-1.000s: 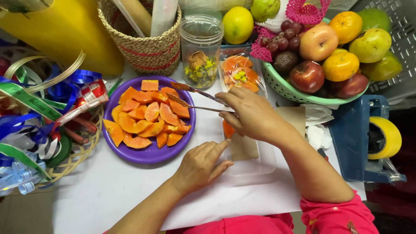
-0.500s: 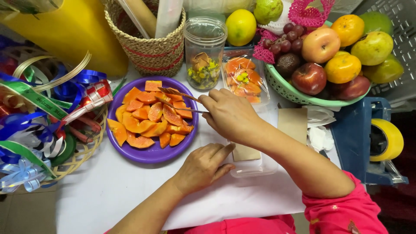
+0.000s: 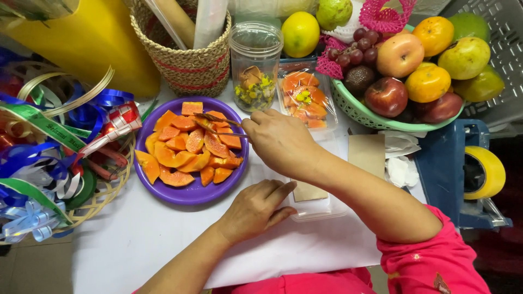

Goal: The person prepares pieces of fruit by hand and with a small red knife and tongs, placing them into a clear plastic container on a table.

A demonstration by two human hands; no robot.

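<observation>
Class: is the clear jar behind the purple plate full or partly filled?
Partly filled: the clear jar holds fruit pieces only in its lower half.

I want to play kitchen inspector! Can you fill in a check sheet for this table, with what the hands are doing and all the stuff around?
Surface: white table, mostly covered.
Job's things: purple plate of orange papaya slices; tongs over the slices; clear tray.
Clutter: ribbons, woven basket, jar, packed fruit box, green fruit bowl, yellow tape roll.
Grippers: right hand grips the tongs; left hand rests flat by the tray.
Cables: nothing seen.
Surroundings: yellow container, grey crate.
</observation>
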